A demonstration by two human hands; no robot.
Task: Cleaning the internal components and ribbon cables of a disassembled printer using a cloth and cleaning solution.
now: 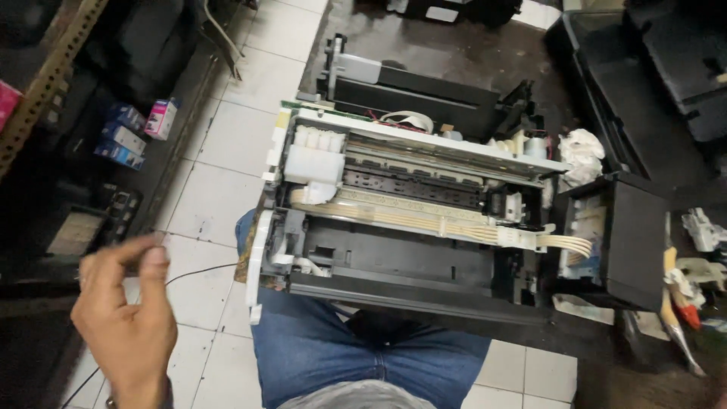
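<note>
An opened printer (394,250) with its cover off rests across my lap, over my blue jeans (363,356). Its white cartridge carriage (312,163) sits at the left end, and a band of pale ink tubes (439,221) runs right to a black ink tank box (632,242). My left hand (125,322) is raised at the lower left, away from the printer, with thumb and fingers pinched together; a thin black wire (198,271) runs by it, and whether the fingers hold it is unclear. My right hand is out of sight.
White floor tiles (212,197) lie to the left. Small coloured boxes (140,129) sit on a dark shelf at the left. Black printer parts (666,68) are stacked at the upper right. A crumpled white tissue (581,155) and tools (678,310) lie at the right.
</note>
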